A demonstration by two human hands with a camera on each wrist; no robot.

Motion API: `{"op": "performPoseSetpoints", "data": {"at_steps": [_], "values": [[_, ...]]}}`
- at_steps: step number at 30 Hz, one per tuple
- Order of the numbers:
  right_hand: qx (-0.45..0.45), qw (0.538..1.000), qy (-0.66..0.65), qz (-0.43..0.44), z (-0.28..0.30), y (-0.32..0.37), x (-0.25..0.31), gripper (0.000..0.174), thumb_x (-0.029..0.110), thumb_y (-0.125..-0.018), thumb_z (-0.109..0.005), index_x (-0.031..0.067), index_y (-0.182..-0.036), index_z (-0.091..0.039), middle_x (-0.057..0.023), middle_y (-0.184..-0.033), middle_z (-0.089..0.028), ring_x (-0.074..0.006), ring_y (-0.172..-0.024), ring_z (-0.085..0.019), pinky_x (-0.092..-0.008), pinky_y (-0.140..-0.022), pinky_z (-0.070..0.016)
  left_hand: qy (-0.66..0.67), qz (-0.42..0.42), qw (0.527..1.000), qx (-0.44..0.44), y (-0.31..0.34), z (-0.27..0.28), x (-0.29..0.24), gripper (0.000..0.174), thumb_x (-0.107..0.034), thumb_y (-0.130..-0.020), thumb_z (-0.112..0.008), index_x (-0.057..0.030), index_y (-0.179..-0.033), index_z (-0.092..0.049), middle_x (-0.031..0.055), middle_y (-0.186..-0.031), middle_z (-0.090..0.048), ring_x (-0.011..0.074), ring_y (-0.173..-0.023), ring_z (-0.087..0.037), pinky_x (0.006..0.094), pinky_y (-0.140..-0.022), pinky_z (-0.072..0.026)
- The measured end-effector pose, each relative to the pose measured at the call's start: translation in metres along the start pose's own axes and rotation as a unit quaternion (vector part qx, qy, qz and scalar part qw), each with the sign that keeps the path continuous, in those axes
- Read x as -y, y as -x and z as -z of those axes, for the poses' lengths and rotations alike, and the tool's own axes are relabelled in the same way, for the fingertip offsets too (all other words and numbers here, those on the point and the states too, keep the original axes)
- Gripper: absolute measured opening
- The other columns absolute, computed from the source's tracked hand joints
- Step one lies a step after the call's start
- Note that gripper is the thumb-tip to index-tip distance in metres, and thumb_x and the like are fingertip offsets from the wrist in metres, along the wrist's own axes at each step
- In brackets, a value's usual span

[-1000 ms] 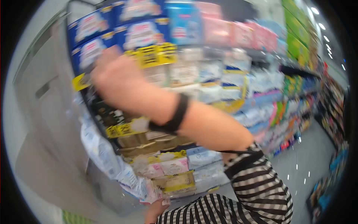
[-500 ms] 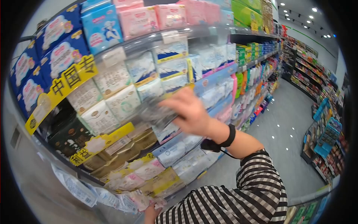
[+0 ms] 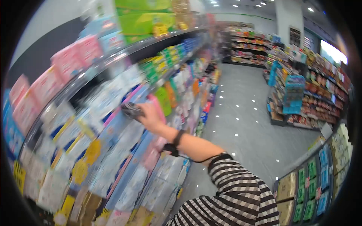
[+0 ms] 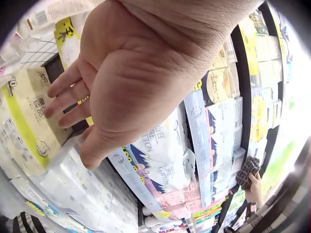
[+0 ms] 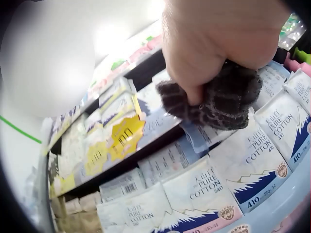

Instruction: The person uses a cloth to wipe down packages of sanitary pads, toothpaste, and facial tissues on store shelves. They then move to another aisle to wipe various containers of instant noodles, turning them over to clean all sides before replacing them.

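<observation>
My right hand [image 3: 151,117] grips a bunched dark grey checked cloth [image 5: 231,99] at the edge of a shelf. In the right wrist view the thumb and fingers are curled into the cloth, just above white packs marked PURE COTTON [image 5: 197,187]. The left wrist view shows the same cloth small at the lower right. My left hand [image 4: 131,77] appears there with its fingers loosely spread and nothing in them, in front of a cream and yellow pack [image 4: 31,121]. In the head view the left hand is out of frame.
Shelves of soft packs run along the left, with pink packs [image 3: 47,84] and green packs [image 3: 145,22] on top. A yellow tag [image 5: 127,137] hangs at the shelf edge. The grey aisle floor [image 3: 241,113] lies to the right, beside a low display [image 3: 313,184] and far shelving.
My view has swung right along the shelves. The right hand has moved from the navy packs at the shelf's end along to the blue-edged shelf further on, still with the cloth.
</observation>
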State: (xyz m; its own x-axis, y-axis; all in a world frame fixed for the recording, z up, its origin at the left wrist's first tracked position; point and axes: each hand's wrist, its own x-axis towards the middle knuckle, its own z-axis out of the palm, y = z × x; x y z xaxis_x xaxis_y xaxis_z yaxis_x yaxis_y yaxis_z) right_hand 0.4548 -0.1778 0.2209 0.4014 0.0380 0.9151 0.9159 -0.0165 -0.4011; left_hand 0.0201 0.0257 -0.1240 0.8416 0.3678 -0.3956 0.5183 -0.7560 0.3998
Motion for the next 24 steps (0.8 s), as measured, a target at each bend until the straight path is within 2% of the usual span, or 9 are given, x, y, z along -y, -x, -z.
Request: {"op": "performPoseSetpoints", "data": {"at_steps": [2,4,6,8,10,12,13,16,24], "values": [[0.066,0.996,0.004,-0.058,0.007,-0.020,-0.030,0.040,0.002,-0.065,-0.064,0.0052,-0.104,-0.062,-0.0168,-0.093,-0.061,-0.0374,-0.091,-0.056,-0.0442,-0.082,-0.0451,-0.029,-0.036,0.999,0.015,-0.036,0.013,-0.048,0.059,-0.041,-0.076,-0.073,-0.0044,-0.120,-0.061,0.0199,-0.102,-0.069,0.0336,-0.095,-0.066,0.0422,-0.081,-0.0516],[0.237,0.970,-0.060,-0.003,0.022,-0.015,-0.033,0.036,0.008,-0.070,-0.066,0.0050,-0.106,-0.062,-0.0154,-0.098,-0.062,-0.0343,-0.095,-0.059,-0.0409,-0.083,-0.0458,-0.046,-0.047,0.998,0.021,-0.054,0.021,-0.086,0.057,-0.041,-0.077,-0.072,-0.0038,-0.120,-0.061,0.0206,-0.102,-0.069,0.0341,-0.095,-0.066,0.0424,-0.081,-0.0513],[0.458,0.855,-0.243,-0.016,0.058,0.000,-0.026,0.038,0.008,-0.071,-0.067,0.0038,-0.108,-0.061,-0.0148,-0.099,-0.062,-0.0309,-0.096,-0.058,-0.0387,-0.085,-0.0461,-0.049,-0.046,0.997,0.023,-0.065,0.020,-0.120,0.056,-0.040,-0.078,-0.071,-0.0032,-0.119,-0.061,0.0213,-0.102,-0.068,0.0347,-0.095,-0.066,0.0426,-0.081,-0.0510],[0.461,0.851,-0.249,-0.038,0.112,0.030,-0.024,0.044,0.010,-0.071,-0.069,0.0035,-0.113,-0.060,-0.0132,-0.104,-0.062,-0.0270,-0.100,-0.057,-0.0362,-0.089,-0.0456,-0.051,-0.046,0.997,0.033,-0.072,0.012,-0.153,0.054,-0.039,-0.079,-0.070,-0.0027,-0.119,-0.062,0.0221,-0.102,-0.068,0.0353,-0.095,-0.066,0.0428,-0.081,-0.0507],[0.471,0.816,-0.296,-0.158,0.164,0.069,-0.055,0.050,0.012,-0.076,-0.069,0.0023,-0.123,-0.056,-0.0116,-0.114,-0.061,-0.0237,-0.106,-0.057,-0.0348,-0.094,-0.0441,-0.047,-0.047,0.997,0.046,-0.075,0.000,-0.186,0.053,-0.039,-0.081,-0.069,-0.0021,-0.118,-0.062,0.0228,-0.102,-0.068,0.0359,-0.095,-0.065,0.0430,-0.081,-0.0505],[0.424,0.790,-0.286,-0.338,0.237,0.103,-0.083,0.052,0.012,-0.084,-0.064,0.0010,-0.132,-0.049,-0.0086,-0.123,-0.059,-0.0190,-0.111,-0.055,-0.0331,-0.096,-0.0439,-0.045,-0.048,0.996,0.055,-0.076,-0.009,-0.217,0.051,-0.038,-0.082,-0.069,-0.0016,-0.117,-0.062,0.0235,-0.101,-0.068,0.0364,-0.095,-0.065,0.0432,-0.081,-0.0502],[0.314,0.692,-0.392,-0.519,0.272,0.126,-0.087,0.052,0.013,-0.091,-0.060,0.0012,-0.139,-0.044,-0.0072,-0.128,-0.058,-0.0164,-0.113,-0.056,-0.0319,-0.097,-0.0451,-0.043,-0.048,0.996,0.057,-0.077,-0.013,-0.231,0.050,-0.038,-0.082,-0.068,-0.0013,-0.117,-0.062,0.0238,-0.101,-0.068,0.0367,-0.095,-0.065,0.0433,-0.081,-0.0501],[0.105,0.595,-0.420,-0.677,0.367,0.216,-0.122,0.045,0.024,-0.095,-0.061,0.0012,-0.132,-0.050,-0.0080,-0.118,-0.065,-0.0175,-0.100,-0.066,-0.0349,-0.088,-0.0541,-0.053,-0.059,0.994,0.069,-0.085,-0.013,-0.274,0.048,-0.037,-0.084,-0.067,-0.0004,-0.116,-0.062,0.0249,-0.101,-0.067,0.0376,-0.094,-0.065,0.0437,-0.081,-0.0497],[-0.150,0.590,-0.332,-0.721,0.498,0.302,-0.043,0.051,0.024,-0.093,-0.063,-0.0015,-0.134,-0.046,-0.0108,-0.120,-0.063,-0.0196,-0.104,-0.064,-0.0347,-0.088,-0.0545,-0.167,-0.228,0.940,0.190,-0.166,-0.005,-0.419,0.043,-0.034,-0.089,-0.063,0.0018,-0.113,-0.062,0.0277,-0.101,-0.066,0.0399,-0.094,-0.064,0.0445,-0.081,-0.0486]]}}
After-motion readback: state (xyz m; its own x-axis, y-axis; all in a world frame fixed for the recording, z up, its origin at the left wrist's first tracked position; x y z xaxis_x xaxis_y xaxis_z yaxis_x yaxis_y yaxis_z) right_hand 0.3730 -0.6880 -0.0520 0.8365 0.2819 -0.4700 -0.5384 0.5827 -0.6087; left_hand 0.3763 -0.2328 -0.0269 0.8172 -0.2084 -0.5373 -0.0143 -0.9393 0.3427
